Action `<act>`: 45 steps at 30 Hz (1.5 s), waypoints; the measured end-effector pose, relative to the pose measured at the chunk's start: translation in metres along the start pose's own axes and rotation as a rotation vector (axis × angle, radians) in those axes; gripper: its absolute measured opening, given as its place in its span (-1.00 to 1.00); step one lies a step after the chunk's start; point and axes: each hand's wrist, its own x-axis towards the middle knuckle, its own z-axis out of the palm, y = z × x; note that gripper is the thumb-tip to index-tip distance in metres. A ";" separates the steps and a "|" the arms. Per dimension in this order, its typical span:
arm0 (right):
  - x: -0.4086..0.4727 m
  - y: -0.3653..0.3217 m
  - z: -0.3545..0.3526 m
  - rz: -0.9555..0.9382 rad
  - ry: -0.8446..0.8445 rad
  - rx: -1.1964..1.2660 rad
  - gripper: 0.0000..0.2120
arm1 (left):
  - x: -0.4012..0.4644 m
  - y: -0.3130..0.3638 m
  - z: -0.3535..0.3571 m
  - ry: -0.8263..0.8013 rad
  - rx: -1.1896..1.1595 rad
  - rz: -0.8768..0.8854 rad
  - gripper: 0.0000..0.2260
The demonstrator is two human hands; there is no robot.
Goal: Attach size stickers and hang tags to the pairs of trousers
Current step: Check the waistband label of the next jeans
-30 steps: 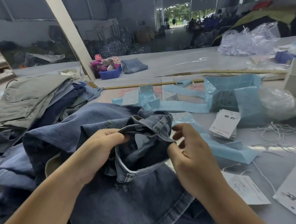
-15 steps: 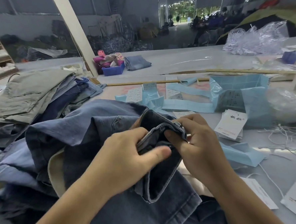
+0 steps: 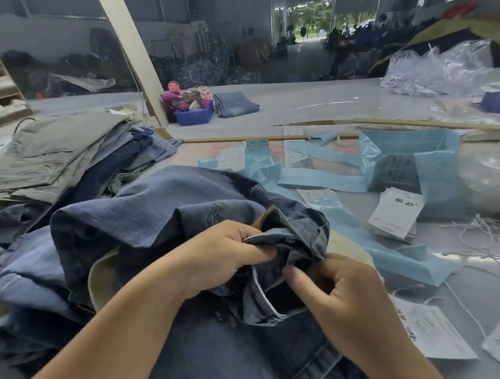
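On the grey work table (image 3: 321,105), a pair of dark blue denim trousers (image 3: 159,213) lies bunched directly before the person, on top of other denim garments. Left hand (image 3: 224,258): fingers curled, thumb on top, gripping a folded section of the waistband (image 3: 295,236) from the left side. Right hand (image 3: 350,301): fingers curled, pinching the same waistband from the right and slightly lower, thumb pointing toward the left hand. The gripped fabric sits between the two hands, which are close together; the remainder of the trousers spreads left and toward the near table edge. A brown patch (image 3: 266,216) shows on the waistband just above the left hand.

A stack of white hang tags (image 3: 396,213) rests to the upper right of the hands, well apart from them. Light blue sticker sheets (image 3: 322,182) lie beyond the trousers. Another hang tag (image 3: 436,332) with white string (image 3: 467,308) lies just beside the right forearm. A pile of folded grey and blue trousers (image 3: 52,153) occupies the far left.
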 end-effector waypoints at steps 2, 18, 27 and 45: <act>0.003 0.001 0.001 0.108 -0.027 0.006 -0.36 | 0.000 0.000 0.000 -0.017 -0.031 -0.005 -0.73; 0.012 0.037 -0.004 0.296 -0.330 0.926 -0.72 | 0.010 0.033 0.042 0.526 0.884 0.360 -0.75; -0.012 0.052 0.007 0.009 -0.026 0.766 -0.83 | 0.048 0.025 0.042 0.262 1.323 0.442 -0.46; -0.002 0.032 -0.015 0.307 -0.212 0.553 -0.56 | 0.023 -0.008 0.050 0.444 0.910 0.451 -0.53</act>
